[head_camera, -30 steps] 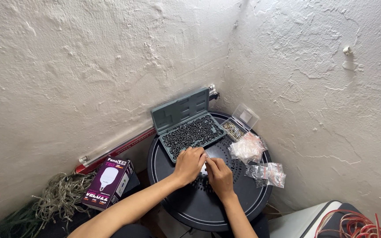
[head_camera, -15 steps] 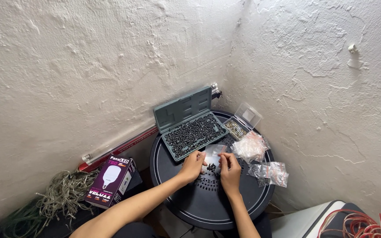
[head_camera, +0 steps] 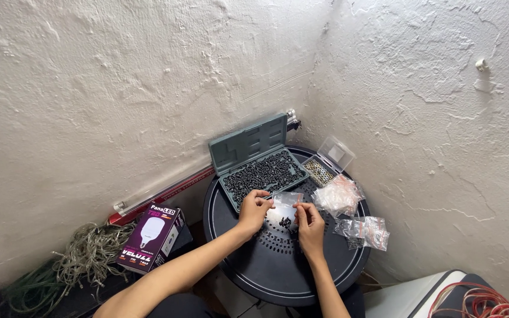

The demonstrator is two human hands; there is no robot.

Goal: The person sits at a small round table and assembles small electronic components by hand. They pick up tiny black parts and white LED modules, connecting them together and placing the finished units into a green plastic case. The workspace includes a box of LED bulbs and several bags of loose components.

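A small clear bag (head_camera: 287, 203) of dark screws is pinched by the fingers of the left hand (head_camera: 253, 207) and right hand (head_camera: 310, 221); opening it appears underway, and steady opposing pulls would be required.

Between the left hand (head_camera: 253, 209) and right hand (head_camera: 310, 227) is a clear bag (head_camera: 285, 207) speckled with black bits. Beyond them the grey-green case (head_camera: 248, 143) holds black screws. The bench (head_camera: 278, 271) beneath is black, patterned with slots. Far left of the hands, a purple box (head_camera: 151, 237).
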